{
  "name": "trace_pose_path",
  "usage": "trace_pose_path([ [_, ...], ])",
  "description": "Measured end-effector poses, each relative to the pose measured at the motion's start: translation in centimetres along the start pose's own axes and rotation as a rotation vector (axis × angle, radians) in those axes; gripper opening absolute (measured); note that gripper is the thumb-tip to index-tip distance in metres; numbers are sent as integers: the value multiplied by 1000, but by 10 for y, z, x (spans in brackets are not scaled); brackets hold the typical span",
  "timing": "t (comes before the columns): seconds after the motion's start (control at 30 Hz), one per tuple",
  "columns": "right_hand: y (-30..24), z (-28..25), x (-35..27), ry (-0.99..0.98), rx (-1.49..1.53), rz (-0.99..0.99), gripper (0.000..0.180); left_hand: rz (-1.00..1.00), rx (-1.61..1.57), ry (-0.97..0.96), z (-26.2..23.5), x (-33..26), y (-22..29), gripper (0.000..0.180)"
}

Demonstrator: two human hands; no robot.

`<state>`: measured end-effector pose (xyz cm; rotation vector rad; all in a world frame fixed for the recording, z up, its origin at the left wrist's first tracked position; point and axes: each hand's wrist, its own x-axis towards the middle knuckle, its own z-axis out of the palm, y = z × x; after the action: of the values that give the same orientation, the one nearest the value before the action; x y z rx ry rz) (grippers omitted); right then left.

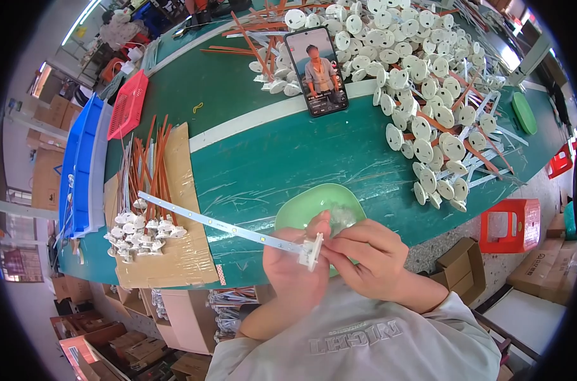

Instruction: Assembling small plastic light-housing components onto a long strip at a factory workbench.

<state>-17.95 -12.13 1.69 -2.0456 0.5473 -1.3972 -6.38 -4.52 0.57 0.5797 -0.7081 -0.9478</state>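
Pinching a small white plastic fitting (pixel 312 251) between thumb and fingertips of the right hand (pixel 363 254), fingers closed together on it, at the near end of a long thin white strip (pixel 218 222) dotted with small yellow squares. Gripped from below by the left hand (pixel 295 267), fingers wrapped shut around that same end of the strip, thumb raised beside the fitting. Slanting up and away to the left over the table edge, far end above a sheet of brown cardboard (pixel 187 254). Just behind both hands, a pale green bowl (pixel 301 206) on the green table (pixel 269 159), with some clear small pieces inside, too blurred to identify. On the cardboard, a cluster of finished white fittings (pixel 139 236) with orange-brown and white strips (pixel 150 165) fanned above them. Farther left, a blue tray (pixel 79 159) and a red basket (pixel 128 105). Farther back, a phone (pixel 316 70) lying face up with its screen lit, beside a large heap of white round caps (pixel 422 76) mixed with more strips along the right side.
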Motion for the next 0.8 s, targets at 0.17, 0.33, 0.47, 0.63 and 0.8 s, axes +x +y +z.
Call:
trace_pose_path([
  [0.17,-1,4,-7,35,44,26,27,63,85,-37,1,-6,-3,64],
  [0.33,-2,2,-7,51,23,-79,30,139,238,-56,0,-13,-4,63],
  [0.47,0,2,-9,74,-16,-170,32,174,229,-105,3,-6,-5,63],
  [0.63,-4,-7,-9,16,21,-106,19,99,-201,50,21,-1,6,35],
  [0.8,-12,-10,-11,-66,189,163,15,105,-84,50,18,-7,13,32],
])
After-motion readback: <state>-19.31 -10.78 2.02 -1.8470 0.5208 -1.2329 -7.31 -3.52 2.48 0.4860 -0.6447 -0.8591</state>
